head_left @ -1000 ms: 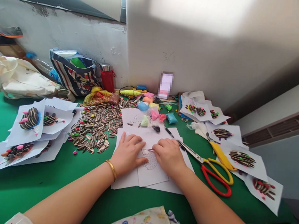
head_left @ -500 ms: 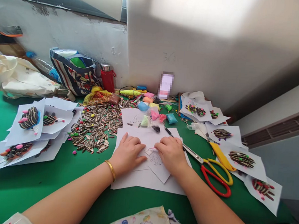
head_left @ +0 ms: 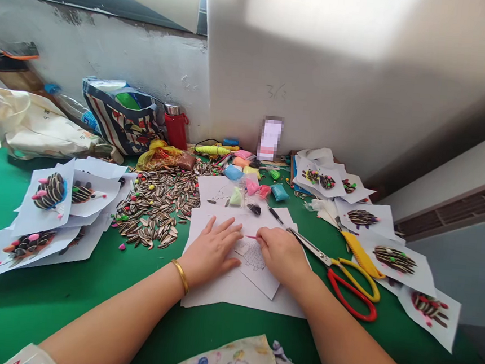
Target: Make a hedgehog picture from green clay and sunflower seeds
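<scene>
Head view, landmark: the drawing sheet [head_left: 265, 285] lies on larger white papers [head_left: 205, 296] between the two hands, turned so that one corner points down and right; its upper part is partly covered.
Pencilled drawing: a rounded, scaly body [head_left: 256, 258] in the middle of the drawing sheet, with a small pale patch [head_left: 242, 249] at its left end; what that patch is cannot be told.
Left hand [head_left: 213, 247]: palm down, fingers spread, at the left of the drawing sheet, resting on paper; nothing is seen in its grasp.
Right hand [head_left: 282, 256]: fingers curled in at the right of the drawing sheet, thumb and forefinger pinching a thin pink stick [head_left: 250, 237].
Stick and sheet: the stick's long axis runs crosswise over the far side of the drawing sheet, free tip leftward, just beside the left fingertips; whether it touches paper cannot be told. The pale patch is nearer the left hand, the scaly body nearer the right.
Scissors [head_left: 329, 261]: right of the drawing sheet, blades angled toward it.
Black pen [head_left: 276, 215]: beyond the drawing sheet.
Sunflower seeds [head_left: 160, 197]: heaped left of and beyond the drawing sheet.
</scene>
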### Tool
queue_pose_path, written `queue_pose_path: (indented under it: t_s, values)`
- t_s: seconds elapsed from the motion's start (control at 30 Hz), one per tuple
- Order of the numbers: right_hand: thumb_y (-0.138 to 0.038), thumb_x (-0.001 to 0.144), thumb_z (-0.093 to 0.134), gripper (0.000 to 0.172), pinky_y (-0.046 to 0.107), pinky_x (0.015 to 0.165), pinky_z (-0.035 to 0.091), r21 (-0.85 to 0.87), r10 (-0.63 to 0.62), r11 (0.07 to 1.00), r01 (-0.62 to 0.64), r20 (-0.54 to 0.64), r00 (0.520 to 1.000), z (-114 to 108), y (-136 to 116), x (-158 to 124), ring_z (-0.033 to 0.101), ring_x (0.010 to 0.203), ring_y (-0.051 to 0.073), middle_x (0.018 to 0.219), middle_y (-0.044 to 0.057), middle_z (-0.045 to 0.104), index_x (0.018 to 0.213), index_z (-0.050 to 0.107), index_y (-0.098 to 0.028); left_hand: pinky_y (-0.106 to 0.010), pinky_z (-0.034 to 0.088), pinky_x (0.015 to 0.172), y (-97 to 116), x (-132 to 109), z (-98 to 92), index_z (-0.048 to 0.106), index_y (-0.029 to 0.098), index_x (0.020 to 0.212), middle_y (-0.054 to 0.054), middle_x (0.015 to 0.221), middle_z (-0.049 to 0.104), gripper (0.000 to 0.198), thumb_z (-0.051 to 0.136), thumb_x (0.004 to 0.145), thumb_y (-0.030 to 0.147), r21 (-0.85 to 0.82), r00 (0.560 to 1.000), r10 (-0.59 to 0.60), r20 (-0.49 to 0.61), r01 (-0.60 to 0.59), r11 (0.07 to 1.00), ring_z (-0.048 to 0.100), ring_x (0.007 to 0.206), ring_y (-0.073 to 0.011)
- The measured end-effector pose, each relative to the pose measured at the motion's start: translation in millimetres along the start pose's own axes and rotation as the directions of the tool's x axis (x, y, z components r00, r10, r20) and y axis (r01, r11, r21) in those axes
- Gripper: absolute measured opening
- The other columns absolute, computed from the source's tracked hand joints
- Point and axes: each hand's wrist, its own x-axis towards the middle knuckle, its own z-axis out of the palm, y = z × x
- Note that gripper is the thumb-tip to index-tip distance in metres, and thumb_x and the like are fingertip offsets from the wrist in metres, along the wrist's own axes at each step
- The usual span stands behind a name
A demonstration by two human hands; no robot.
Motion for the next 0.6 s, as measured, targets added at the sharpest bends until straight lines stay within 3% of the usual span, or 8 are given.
queue_pose_path:
  t_s: [0.07, 0.13, 0.27, 0.37, 0.5, 0.6]
  values:
    - [-0.019, 0.097, 0.047, 0.016, 0.031, 0.071, 0.031, 0.027, -0.006, 1.0, 0.005, 0.02, 1.0, -1.2, 0.3, -0.2, 0.061, 0.084, 0.019, 0.084, 0.003, 0.069, 0.095, 0.063, -0.02, -0.055, 0.01, 0.121, -1.1, 0.1, -0.6, 0.038, 0.022, 0.145, -0.009, 0.147, 0.05, 0.064, 0.061, 0.089, 0.043, -0.013, 0.999, 0.021, 0.029, -0.021, 1.0, 0.033, 0.143, -0.0263]
    - [-0.018, 0.098, 0.047, 0.016, 0.03, 0.073, 0.033, 0.077, -0.019, 0.997, 0.017, 0.026, 0.999, 1.0, 1.9, 0.0, 0.062, 0.087, 0.019, 0.087, 0.002, 0.07, 0.095, 0.063, -0.02, -0.055, 0.009, 0.121, -1.0, 0.3, -4.3, 0.037, 0.022, 0.146, -0.01, 0.142, 0.054, 0.067, 0.061, 0.089, 0.046, -0.008, 0.999, 0.024, 0.031, -0.024, 1.0, 0.04, 0.139, -0.0267]
    - [-0.017, 0.098, 0.046, 0.018, 0.03, 0.086, 0.035, 0.159, -0.078, 0.984, 0.085, -0.053, 0.996, 7.6, 4.9, 0.8, 0.061, 0.103, 0.018, 0.105, 0.005, 0.071, 0.103, 0.063, -0.02, -0.058, 0.013, 0.118, 2.0, 0.8, -14.6, 0.056, 0.023, 0.13, -0.007, 0.114, 0.068, 0.042, 0.059, 0.091, 0.038, 0.047, 1.0, -0.002, 0.006, 0.001, 0.999, 0.058, 0.115, -0.0246]
    - [-0.019, 0.098, 0.045, 0.019, 0.032, 0.085, 0.035, 0.096, -0.014, 0.995, 0.024, -0.1, 0.995, 4.5, 3.6, 0.1, 0.062, 0.099, 0.021, 0.098, 0.007, 0.071, 0.1, 0.063, -0.019, -0.059, 0.02, 0.116, 4.1, 0.8, -17.0, 0.067, 0.025, 0.111, -0.004, 0.096, 0.066, 0.022, 0.056, 0.093, 0.031, 0.099, 1.0, -0.003, 0.01, 0.002, 0.995, 0.059, 0.099, -0.022]
    - [-0.024, 0.098, 0.044, 0.02, 0.031, 0.071, 0.035, 0.007, 0.095, 0.996, -0.094, -0.02, 0.995, -3.8, 1.2, -2.2, 0.061, 0.076, 0.021, 0.077, 0.005, 0.068, 0.095, 0.063, -0.019, -0.057, 0.024, 0.115, 3.4, 0.7, -14.8, 0.071, 0.025, 0.102, -0.004, 0.096, 0.064, 0.022, 0.049, 0.096, 0.023, 0.094, 1.0, -0.008, -0.011, 0.009, 0.996, 0.058, 0.097, -0.0199]
    - [-0.022, 0.099, 0.042, 0.02, 0.03, 0.074, 0.038, 0.105, 0.037, 0.994, -0.039, 0.028, 0.999, -0.6, 3.3, -1.8, 0.064, 0.084, 0.02, 0.088, 0.005, 0.07, 0.098, 0.062, -0.02, -0.056, 0.022, 0.117, -1.0, 0.9, -15.3, 0.07, 0.024, 0.096, -0.004, 0.108, 0.067, 0.023, 0.048, 0.096, 0.019, 0.025, 1.0, 0.013, -0.012, -0.013, 1.0, 0.056, 0.11, -0.0208]
